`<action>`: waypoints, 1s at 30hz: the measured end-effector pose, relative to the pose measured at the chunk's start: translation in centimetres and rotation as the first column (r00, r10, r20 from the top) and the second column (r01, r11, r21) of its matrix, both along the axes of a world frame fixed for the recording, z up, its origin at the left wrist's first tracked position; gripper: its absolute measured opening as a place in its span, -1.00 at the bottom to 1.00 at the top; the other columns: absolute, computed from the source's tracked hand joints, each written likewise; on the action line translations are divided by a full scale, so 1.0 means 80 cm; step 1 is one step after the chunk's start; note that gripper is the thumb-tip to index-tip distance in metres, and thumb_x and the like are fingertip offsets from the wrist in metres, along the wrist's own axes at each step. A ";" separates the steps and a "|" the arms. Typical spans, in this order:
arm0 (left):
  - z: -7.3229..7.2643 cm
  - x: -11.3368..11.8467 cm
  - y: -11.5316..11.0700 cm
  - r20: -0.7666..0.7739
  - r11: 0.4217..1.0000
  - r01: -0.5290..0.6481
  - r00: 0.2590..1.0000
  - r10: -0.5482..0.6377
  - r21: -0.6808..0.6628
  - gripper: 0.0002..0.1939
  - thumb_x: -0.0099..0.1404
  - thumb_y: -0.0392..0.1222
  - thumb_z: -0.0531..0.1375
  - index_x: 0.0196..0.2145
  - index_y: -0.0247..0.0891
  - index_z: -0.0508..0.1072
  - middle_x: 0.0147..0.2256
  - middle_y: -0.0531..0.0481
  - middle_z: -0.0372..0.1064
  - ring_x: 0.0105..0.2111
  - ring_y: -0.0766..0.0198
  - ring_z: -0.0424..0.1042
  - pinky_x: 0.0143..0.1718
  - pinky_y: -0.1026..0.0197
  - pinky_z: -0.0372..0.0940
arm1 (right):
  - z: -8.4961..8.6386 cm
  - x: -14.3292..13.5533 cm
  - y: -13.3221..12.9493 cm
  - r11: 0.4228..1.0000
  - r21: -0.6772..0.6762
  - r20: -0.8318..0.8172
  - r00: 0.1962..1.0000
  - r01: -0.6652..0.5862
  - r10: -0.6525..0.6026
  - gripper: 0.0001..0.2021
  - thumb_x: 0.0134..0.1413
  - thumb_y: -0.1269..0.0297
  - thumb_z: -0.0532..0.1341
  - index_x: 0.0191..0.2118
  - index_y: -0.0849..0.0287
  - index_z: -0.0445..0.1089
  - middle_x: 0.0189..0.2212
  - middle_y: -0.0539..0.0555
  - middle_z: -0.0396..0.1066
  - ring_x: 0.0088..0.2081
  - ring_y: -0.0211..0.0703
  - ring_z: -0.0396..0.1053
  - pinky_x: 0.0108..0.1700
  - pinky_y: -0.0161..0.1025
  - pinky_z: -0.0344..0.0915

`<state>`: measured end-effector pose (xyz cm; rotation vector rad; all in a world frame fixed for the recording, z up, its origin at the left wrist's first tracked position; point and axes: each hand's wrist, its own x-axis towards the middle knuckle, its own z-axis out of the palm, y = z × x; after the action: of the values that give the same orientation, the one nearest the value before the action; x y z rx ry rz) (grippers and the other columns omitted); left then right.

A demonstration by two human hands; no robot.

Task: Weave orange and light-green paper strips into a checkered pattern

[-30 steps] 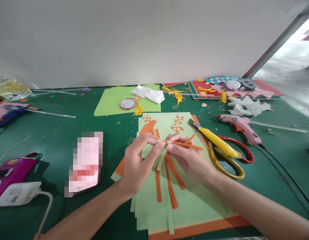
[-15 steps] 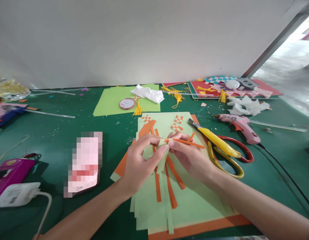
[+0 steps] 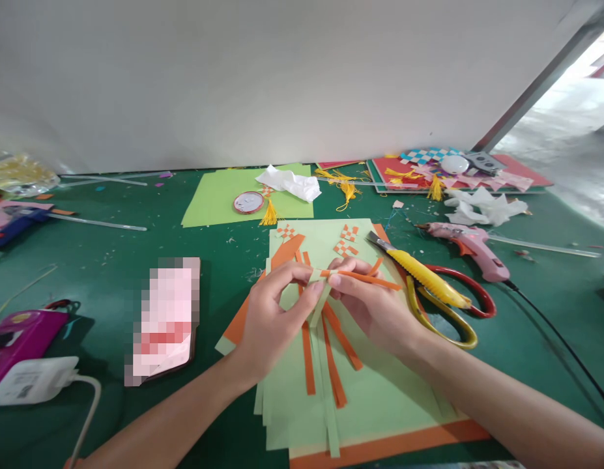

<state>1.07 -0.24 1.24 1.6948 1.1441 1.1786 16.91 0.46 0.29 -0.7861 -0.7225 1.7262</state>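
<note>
No lettering can be read; the label point(image 3: 25, 390) on the white block point(image 3: 50, 374) is too small.

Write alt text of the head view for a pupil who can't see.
A person's left hand and right hand pinch orange and pale green paper strips together over pale green sheets on a green table. Scissors with red and yellow handles and a pink glue gun lie to the right; a phone lies to the left.

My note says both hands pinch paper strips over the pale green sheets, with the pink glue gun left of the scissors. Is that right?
No: the head view shows the pink glue gun right of the scissors. The left hand and right hand do pinch paper strips over the pale green sheets.
</note>
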 end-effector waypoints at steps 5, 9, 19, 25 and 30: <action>0.001 0.000 -0.001 0.006 0.999 -0.019 1.000 0.019 0.042 -0.94 0.33 -0.23 0.19 -0.33 -0.19 0.44 -0.31 0.02 0.43 -0.27 0.27 0.41 -0.21 0.23 0.30 | -0.001 0.001 -0.001 1.000 0.009 0.024 1.000 -0.004 0.004 -0.87 -0.13 0.36 0.43 -0.52 0.12 0.47 -0.48 -0.08 0.33 -0.37 -0.33 0.25 -0.25 -0.35 0.20; 0.002 0.000 -0.001 -0.011 0.997 -0.052 0.999 0.053 0.064 -0.88 0.35 -0.21 0.18 -0.36 -0.20 0.44 -0.34 0.01 0.44 -0.30 0.26 0.41 -0.23 0.21 0.30 | -0.003 0.001 -0.002 0.999 0.032 0.031 0.999 -0.011 0.010 -0.87 -0.12 0.37 0.42 -0.52 0.11 0.46 -0.49 -0.09 0.32 -0.40 -0.34 0.22 -0.25 -0.33 0.17; 0.002 0.000 -0.001 -0.014 0.994 -0.063 0.998 0.065 0.094 -0.86 0.36 -0.22 0.17 -0.39 -0.20 0.41 -0.33 0.01 0.43 -0.29 0.26 0.40 -0.18 0.19 0.30 | 0.002 0.001 -0.001 1.000 0.008 0.066 0.998 0.012 -0.013 -0.83 -0.20 0.33 0.46 -0.55 0.11 0.45 -0.51 -0.08 0.30 -0.41 -0.31 0.20 -0.27 -0.31 0.17; 0.004 -0.001 -0.001 -0.002 0.995 -0.042 0.999 0.043 0.090 -0.84 0.37 -0.25 0.16 -0.40 -0.20 0.41 -0.34 0.03 0.42 -0.30 0.30 0.39 -0.20 0.24 0.29 | 0.002 -0.001 -0.003 1.000 0.024 0.074 0.997 0.020 -0.022 -0.85 -0.18 0.34 0.45 -0.54 0.12 0.45 -0.50 -0.09 0.32 -0.40 -0.33 0.22 -0.26 -0.32 0.17; 0.004 -0.001 -0.002 0.008 0.991 -0.061 0.998 0.061 0.116 -0.86 0.35 -0.26 0.16 -0.40 -0.20 0.41 -0.35 0.01 0.41 -0.30 0.27 0.39 -0.22 0.22 0.32 | 0.000 -0.001 -0.004 0.999 0.034 0.139 0.990 -0.021 0.016 -0.82 -0.16 0.25 0.45 -0.46 0.12 0.44 -0.54 -0.09 0.28 -0.43 -0.30 0.18 -0.31 -0.29 0.13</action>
<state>1.01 -0.39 1.60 1.7537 1.1510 1.3093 16.85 0.16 0.33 -0.8842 -0.8545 1.6828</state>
